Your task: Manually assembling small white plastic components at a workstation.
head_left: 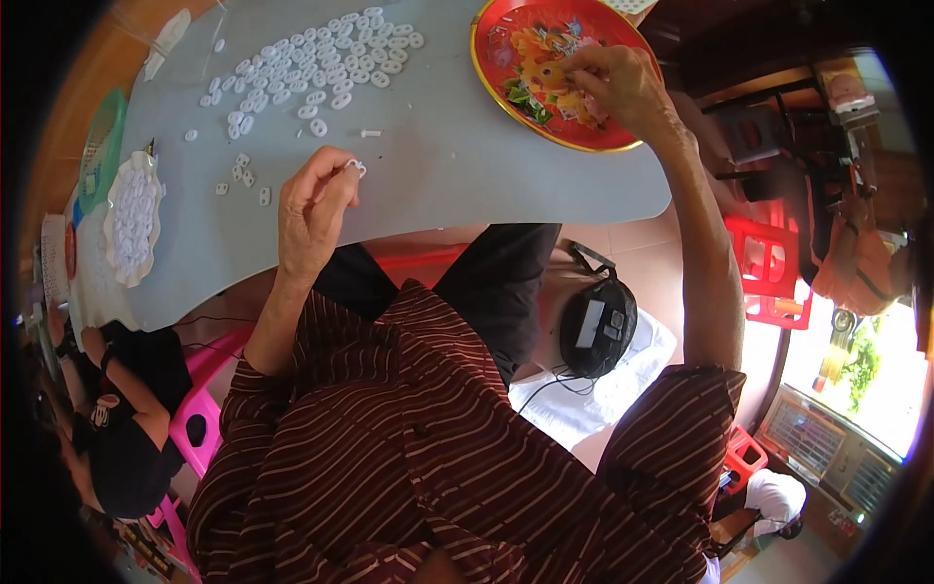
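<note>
My left hand (313, 209) is closed over the table's near side, thumb and fingertips pinching a small white plastic piece (358, 167). Over a round red tray (492, 73) with a gold rim and flower print, my right hand (628, 92) reaches down with its fingertips pressed together. Whatever those fingers hold is too small to make out. Tiny pale bits lie scattered on the tray. Many white oval pieces with holes (326, 63) spread across the far part of the table. A small white peg-like piece (371, 132) lies just beyond my left hand.
The grey table (438, 185) curves around me. At its left stand a fluted white dish (134, 219) heaped with white pieces and a green basket (101, 151). Several small two-holed pieces (243, 170) lie nearby. A black round bag (598, 326) sits below, right of my legs. Other people sit at both sides.
</note>
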The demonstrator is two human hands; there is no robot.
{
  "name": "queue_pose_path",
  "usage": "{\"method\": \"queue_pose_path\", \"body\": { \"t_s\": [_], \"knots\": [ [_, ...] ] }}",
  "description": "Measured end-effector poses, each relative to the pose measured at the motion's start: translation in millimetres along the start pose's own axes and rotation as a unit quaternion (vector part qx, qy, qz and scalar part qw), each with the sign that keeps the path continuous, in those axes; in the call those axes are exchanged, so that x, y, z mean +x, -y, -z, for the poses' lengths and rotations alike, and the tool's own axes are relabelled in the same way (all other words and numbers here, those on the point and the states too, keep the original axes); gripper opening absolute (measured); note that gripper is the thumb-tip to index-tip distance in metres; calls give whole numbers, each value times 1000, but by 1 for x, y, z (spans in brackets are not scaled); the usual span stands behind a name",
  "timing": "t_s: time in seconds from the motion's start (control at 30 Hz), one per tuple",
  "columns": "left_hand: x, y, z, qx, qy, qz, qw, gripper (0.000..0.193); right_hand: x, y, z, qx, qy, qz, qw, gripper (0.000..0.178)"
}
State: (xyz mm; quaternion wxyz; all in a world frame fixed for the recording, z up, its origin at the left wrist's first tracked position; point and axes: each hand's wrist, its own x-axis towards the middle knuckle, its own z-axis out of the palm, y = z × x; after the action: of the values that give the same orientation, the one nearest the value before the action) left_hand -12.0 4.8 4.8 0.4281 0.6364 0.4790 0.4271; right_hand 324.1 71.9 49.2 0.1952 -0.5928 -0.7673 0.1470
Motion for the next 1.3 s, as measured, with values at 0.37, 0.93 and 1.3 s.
{"method": "queue_pose_path", "body": {
  "t_s": [0.37, 0.93, 1.3],
  "knots": [
    [0, 2, -1, 17, -5, 3, 1000, 12, 22, -9, -7, -61, 20, 70, 996, 11],
    [-8, -7, -13, -122, 3, 15, 992, 14, -39, 111, -86, 391, -8, -3, 920, 10],
    [3, -7, -29, -124, 27, 11, 992, 12, -35, 115, -102, 598, -54, -94, 794, 15]
  ]
}}
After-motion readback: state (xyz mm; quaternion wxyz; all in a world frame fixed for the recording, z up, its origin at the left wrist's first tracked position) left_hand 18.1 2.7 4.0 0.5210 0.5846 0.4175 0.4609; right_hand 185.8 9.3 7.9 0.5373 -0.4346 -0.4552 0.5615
